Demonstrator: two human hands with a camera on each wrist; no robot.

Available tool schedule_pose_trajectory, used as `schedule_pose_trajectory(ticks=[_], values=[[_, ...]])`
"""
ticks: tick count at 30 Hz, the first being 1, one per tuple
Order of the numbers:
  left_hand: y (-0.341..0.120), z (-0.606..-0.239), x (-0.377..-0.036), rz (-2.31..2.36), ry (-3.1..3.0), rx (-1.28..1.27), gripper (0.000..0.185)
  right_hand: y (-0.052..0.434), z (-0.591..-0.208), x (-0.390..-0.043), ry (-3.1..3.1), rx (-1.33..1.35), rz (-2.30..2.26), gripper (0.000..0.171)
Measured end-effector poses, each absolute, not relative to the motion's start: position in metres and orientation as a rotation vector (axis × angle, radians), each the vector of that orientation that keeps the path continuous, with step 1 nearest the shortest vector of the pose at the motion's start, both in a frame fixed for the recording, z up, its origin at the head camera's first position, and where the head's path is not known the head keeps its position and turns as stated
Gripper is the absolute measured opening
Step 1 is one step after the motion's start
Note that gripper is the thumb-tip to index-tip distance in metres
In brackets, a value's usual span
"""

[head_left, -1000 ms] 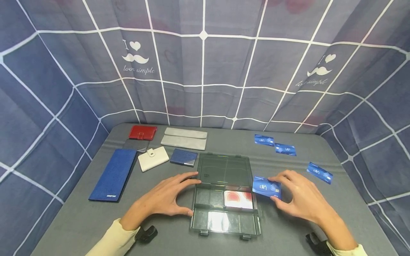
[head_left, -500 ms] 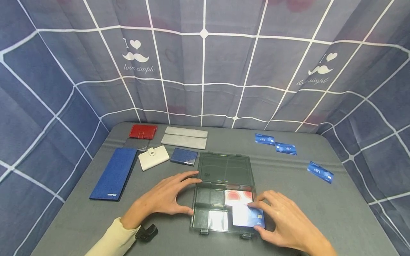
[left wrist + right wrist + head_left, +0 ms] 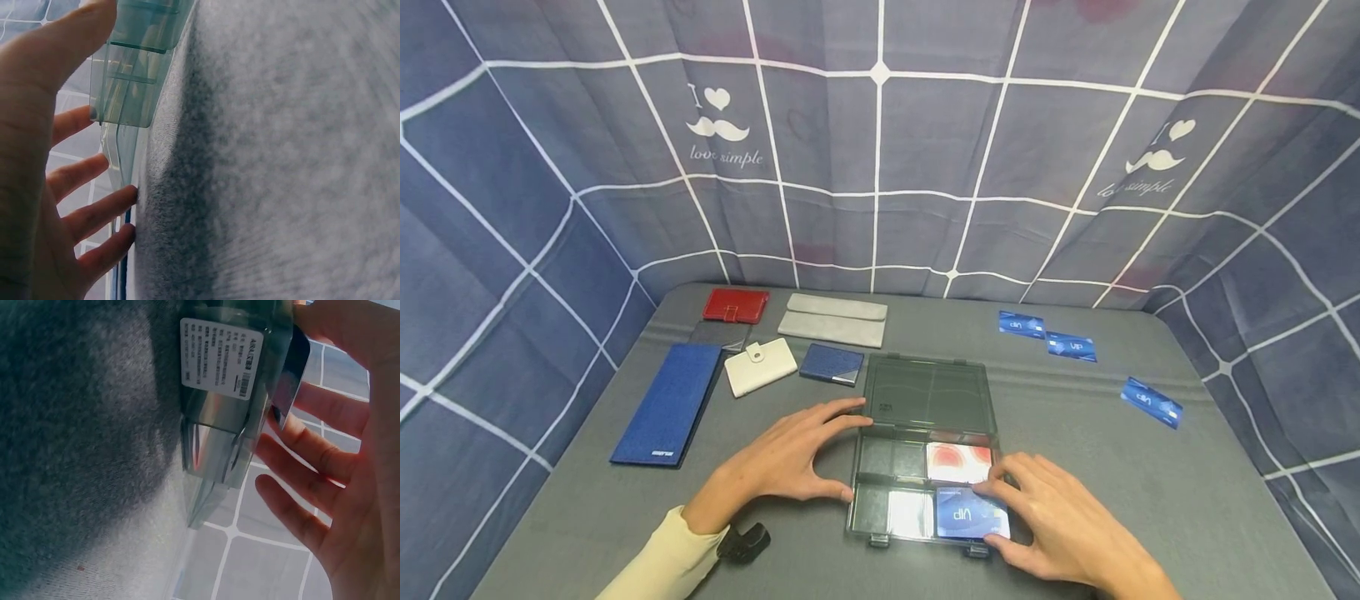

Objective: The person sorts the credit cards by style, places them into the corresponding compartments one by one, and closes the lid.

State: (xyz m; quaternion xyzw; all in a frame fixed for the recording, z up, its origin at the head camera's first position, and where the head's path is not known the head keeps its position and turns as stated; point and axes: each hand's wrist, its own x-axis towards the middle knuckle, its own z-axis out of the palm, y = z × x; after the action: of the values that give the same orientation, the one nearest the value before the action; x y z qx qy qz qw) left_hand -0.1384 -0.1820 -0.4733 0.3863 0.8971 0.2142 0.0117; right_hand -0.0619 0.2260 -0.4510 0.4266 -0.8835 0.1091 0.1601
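Standing beside the tabletop (image 3: 1150, 500), I watch the person's left hand (image 3: 782, 462) brace the left wall of the clear compartment box (image 3: 880, 492), fingers spread and nearly straight, thumb at the near edge and fingertips at the hinge line, which looks meant to keep the box from sliding. The grip there is loose and open; it clasps nothing. The right hand (image 3: 1060, 525) lies over the box's near right corner, its fingers and thumb curled around the edges of a blue card (image 3: 966, 521), which sits flat in the near right compartment. The lid (image 3: 925, 392) lies folded back flat, so the compartments are reachable from above. Just behind the blue card, a red-and-white card (image 3: 958, 462) occupies the next compartment.

Counting cards: four blue ones in all, with three loose blue cards (image 3: 1071, 346) lying apart at the far right, plus the one red-and-white. To the left lie six cases: a long blue wallet (image 3: 666, 404), a red wallet (image 3: 735, 305), a dark case (image 3: 718, 335), a white snap holder (image 3: 760, 368), a small blue holder (image 3: 831, 365) and a grey pouch (image 3: 833, 320).
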Motion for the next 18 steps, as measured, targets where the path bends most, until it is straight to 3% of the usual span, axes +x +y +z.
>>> schedule_pose_trajectory(ticks=[18], values=[[-0.1821, -0.4713, -0.1378, 0.661, 2.795, 1.191, 0.094, 0.2291, -0.4607, -0.0695, -2.437, 1.325, 0.384, 0.043]])
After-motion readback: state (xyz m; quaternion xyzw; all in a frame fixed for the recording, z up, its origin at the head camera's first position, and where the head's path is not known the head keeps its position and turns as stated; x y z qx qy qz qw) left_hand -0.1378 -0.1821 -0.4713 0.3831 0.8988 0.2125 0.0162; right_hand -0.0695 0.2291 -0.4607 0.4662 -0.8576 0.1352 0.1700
